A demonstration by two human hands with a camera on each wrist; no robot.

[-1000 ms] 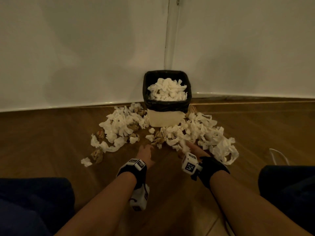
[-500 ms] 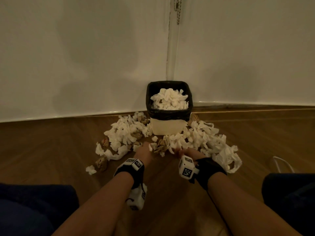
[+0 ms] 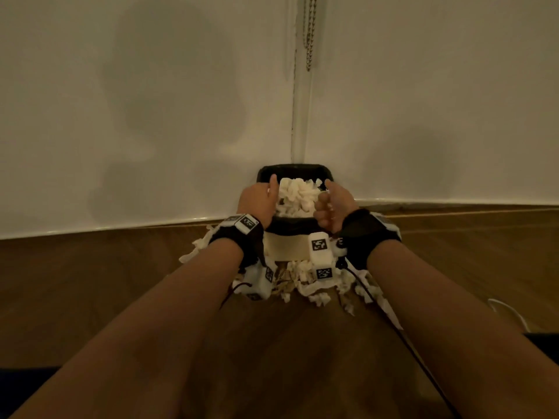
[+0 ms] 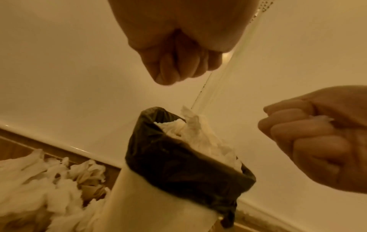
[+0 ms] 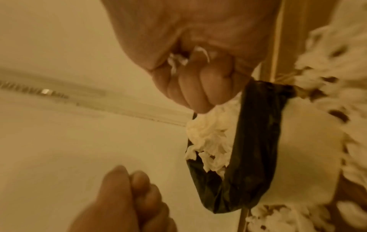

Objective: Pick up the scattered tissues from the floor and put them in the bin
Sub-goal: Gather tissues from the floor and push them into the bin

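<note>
We see both hands raised over the bin (image 3: 295, 229), where half a second ago they were down on the wooden floor (image 3: 90, 282) among the scattered tissues (image 3: 314, 293). The left hand (image 3: 257, 202) is over the bin's left edge and the right hand (image 3: 331, 207) over its right edge, with the heap of tissues in the bin (image 3: 298, 196) showing between them. The bin, cream with a black liner (image 4: 178, 169) folded over its rim, stands on the floor against the white wall (image 3: 151, 116), and loose tissues lie around its foot on both sides. From the head view the hands look merely curled, and we cannot make out what they carry. The right wrist view shows more: the right hand is balled into a tight fist, and small white scraps of tissue (image 5: 178, 60) poke out between its fingers (image 5: 206, 87), so it is gripping tissue. The left wrist view shows the left hand's fingers (image 4: 174, 69) curled in tightly above the bin; no tissue shows in that fist, so we cannot tell whether it holds any. That same view catches the right hand at its edge with a white sliver at the knuckles. A beaded chain (image 3: 309, 31) hangs on the wall above the bin.
</note>
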